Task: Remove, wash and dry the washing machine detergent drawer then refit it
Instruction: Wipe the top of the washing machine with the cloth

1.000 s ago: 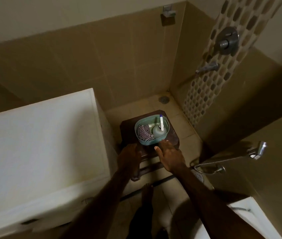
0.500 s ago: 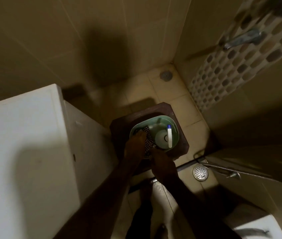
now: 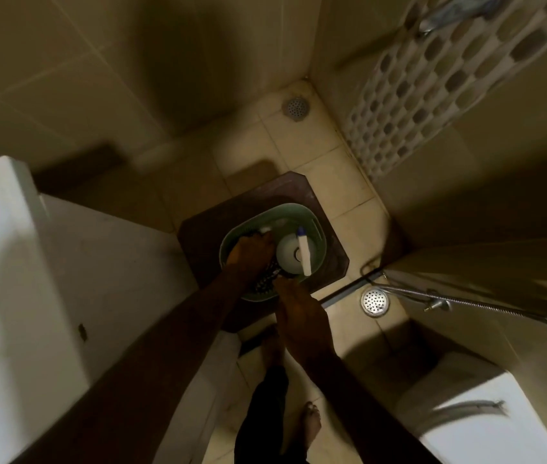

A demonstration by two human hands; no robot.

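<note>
A pale green basket sits on a dark brown stool on the tiled floor. Inside it lie a checked cloth, a white round bottle and a white brush with a blue tip. My left hand reaches into the basket's left half, and its curled fingers grip the cloth. My right hand is at the basket's near rim with its fingertips touching the cloth's edge. The white washing machine stands at the left. No detergent drawer shows in this view.
Tiled walls close in the corner behind the stool. There is one floor drain at the back and another to the right of the stool. A metal spray hose runs along the right wall. A white fixture fills the lower right. My bare feet stand below the stool.
The view has tipped downward and closer. My left hand has pushed further into the basket onto the cloth, and my right hand has stayed at the near rim.
</note>
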